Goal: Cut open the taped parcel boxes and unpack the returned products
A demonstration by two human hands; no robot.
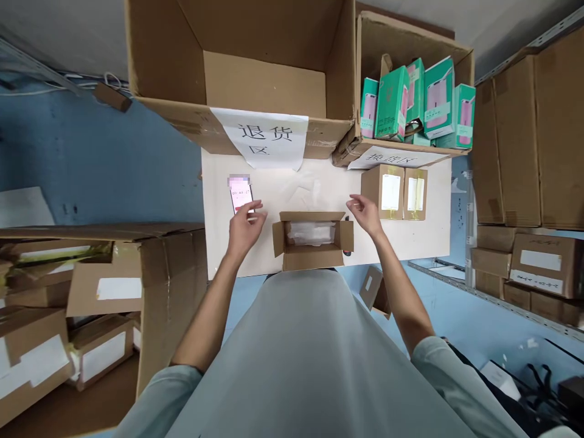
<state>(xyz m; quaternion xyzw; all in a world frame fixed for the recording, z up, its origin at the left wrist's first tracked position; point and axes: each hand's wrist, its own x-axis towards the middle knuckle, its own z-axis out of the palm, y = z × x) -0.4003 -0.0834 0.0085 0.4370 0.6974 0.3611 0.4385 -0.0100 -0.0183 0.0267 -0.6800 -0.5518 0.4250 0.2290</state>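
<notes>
A small open cardboard box (312, 255) sits at the near edge of the white table (410, 237), with something wrapped in clear plastic (311, 232) inside. My left hand (245, 226) hovers left of the box with fingers loosely spread, holding nothing, just below a phone (241, 198) lying on the table. My right hand (365, 213) hovers right of the box, fingers apart and empty. Both hands are clear of the box flaps.
Two small sealed cartons (396, 191) stand right of my right hand. A large empty carton with a paper sign (269, 139) sits at the back. A second carton (413, 146) holds several green product boxes (417, 100). Stacked cartons (91, 292) fill both sides.
</notes>
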